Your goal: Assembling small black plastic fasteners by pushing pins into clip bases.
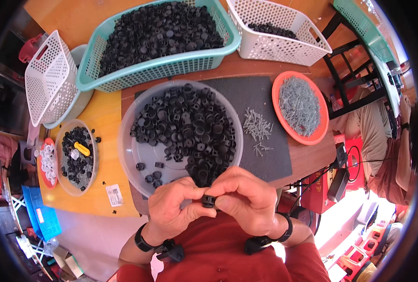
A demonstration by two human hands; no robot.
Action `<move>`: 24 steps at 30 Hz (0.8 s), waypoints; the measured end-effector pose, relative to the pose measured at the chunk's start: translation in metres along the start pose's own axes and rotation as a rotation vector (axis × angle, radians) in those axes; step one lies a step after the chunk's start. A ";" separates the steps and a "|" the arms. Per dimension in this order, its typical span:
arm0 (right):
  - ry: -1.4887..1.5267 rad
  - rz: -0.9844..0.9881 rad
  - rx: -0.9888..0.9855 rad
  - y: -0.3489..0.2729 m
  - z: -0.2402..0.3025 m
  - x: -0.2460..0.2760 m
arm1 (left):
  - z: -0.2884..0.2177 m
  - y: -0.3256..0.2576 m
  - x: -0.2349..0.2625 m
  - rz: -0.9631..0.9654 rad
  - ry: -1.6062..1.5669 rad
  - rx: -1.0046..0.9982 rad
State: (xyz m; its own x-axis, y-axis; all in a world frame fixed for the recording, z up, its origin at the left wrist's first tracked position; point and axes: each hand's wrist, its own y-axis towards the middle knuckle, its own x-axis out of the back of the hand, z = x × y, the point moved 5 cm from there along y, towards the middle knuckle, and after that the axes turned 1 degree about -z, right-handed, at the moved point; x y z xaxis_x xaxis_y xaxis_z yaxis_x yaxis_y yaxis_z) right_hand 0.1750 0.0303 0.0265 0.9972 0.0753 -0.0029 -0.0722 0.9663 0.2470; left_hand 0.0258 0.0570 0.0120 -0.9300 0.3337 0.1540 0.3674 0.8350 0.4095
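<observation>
One black plastic part (209, 201) in hand, looks mid-cycle, plenty left
Part at clock centre, pinched by thumb and finger of left hand (172, 207) from 9 o'clock and right hand (247, 199) from 3; can't tell if it's finished; grey bowl (155, 151) at 11-12 heaped with loose black pieces (190, 117), done vs undone not distinguishable; loose metal pins (257, 125) at 1, more on the orange plate (305, 140) just past them; farthest, teal basket (157, 70) at 11-12 piled with similar black pieces, so likely a long run remaining
</observation>
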 end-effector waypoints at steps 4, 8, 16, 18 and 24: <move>-0.023 0.090 -0.067 -0.003 0.006 0.000 | 0.007 -0.002 0.001 -0.009 -0.247 0.260; -0.343 -0.001 0.234 -0.002 0.013 -0.007 | 0.003 -0.006 -0.006 -0.102 -0.599 0.576; -0.601 -0.111 0.420 -0.008 0.009 -0.011 | 0.005 -0.012 -0.009 -0.174 -0.603 0.708; -0.672 -0.077 0.373 0.001 0.012 -0.003 | 0.001 -0.010 -0.009 -0.042 -0.585 0.695; -0.890 -0.264 0.200 0.057 0.025 0.084 | -0.003 0.002 0.070 -0.445 -0.032 0.387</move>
State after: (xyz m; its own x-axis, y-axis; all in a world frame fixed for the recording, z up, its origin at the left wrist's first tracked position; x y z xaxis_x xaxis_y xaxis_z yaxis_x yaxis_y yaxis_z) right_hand 0.2556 0.0856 0.0641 0.6371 -0.4345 0.6366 0.0808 0.8591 0.5055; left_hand -0.0383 0.0802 0.0263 -0.9969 -0.0776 0.0129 -0.0765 0.9946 0.0694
